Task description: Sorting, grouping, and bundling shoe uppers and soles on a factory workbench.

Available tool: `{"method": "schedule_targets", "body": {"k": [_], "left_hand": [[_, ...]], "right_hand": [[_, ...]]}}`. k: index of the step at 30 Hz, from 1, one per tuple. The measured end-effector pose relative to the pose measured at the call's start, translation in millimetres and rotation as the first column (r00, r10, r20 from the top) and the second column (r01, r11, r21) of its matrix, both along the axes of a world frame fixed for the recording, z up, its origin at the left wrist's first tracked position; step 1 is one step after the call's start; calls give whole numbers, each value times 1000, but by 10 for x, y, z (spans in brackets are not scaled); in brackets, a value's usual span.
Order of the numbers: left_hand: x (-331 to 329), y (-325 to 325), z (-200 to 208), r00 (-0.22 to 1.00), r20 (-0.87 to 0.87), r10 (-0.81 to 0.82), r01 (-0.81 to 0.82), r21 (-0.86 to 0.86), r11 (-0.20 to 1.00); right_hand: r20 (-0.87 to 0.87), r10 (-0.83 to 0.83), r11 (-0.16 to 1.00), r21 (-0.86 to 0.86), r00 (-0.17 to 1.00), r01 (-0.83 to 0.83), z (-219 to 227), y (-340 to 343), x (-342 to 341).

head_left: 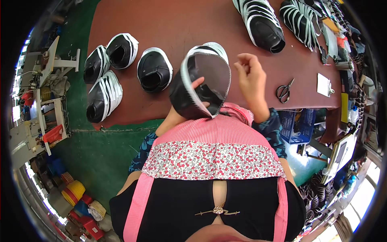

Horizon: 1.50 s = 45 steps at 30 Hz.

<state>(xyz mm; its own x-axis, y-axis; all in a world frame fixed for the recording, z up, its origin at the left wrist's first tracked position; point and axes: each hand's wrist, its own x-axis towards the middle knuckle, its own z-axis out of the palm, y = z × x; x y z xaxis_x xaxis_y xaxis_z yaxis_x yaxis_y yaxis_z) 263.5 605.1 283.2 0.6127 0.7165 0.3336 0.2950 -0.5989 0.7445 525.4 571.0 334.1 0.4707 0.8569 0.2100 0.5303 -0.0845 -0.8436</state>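
Note:
My left hand (173,117) holds a black shoe upper (180,97) with a white, stitched edge. Its fingers are wrapped round the piece, and some fingertips show inside its opening. To the right of the upper, my right hand (252,76) is raised over the table, apart from the upper. The thumb and fingers of that hand are bent together in a pinch; whether anything thin lies between them I cannot make out. Just beyond the held upper, another white-edged piece (217,47) shows partly. A single black upper (155,68) stands on the table to the left.
The brown-covered table (185,20) carries several nested uppers (105,94) at left and two more stacks (264,30) at far right. Black-handled scissors (284,92) and a white pad (323,85) lie at right. Below the table edge is a blue crate (297,125).

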Motion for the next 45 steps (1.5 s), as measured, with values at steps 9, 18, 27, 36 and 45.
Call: {"method": "schedule_targets", "body": {"k": [9,18,27,36,45], "left_hand": [[139,42,-139,994,69,85,-62,-280,958],[142,69,77,993,107,48,-44,-37,998],[105,-192,-33,876,475,84,178,-481,858],[-983,411,133,819,-386,424,-387,173,906],[-1590,1237,-1313,548,-648,528,-489,264,831]], "right_hand": [[-30,467,872,-146,884,-466,31,-22,-339],[179,337,921,142,925,-363,-3,-174,-506],[-49,272,934,-227,961,-276,-103,-184,-580],[359,59,988,-152,932,-4,-1361,-3,396],[198,402,664,-735,894,-136,-1936,365,-93]]}}
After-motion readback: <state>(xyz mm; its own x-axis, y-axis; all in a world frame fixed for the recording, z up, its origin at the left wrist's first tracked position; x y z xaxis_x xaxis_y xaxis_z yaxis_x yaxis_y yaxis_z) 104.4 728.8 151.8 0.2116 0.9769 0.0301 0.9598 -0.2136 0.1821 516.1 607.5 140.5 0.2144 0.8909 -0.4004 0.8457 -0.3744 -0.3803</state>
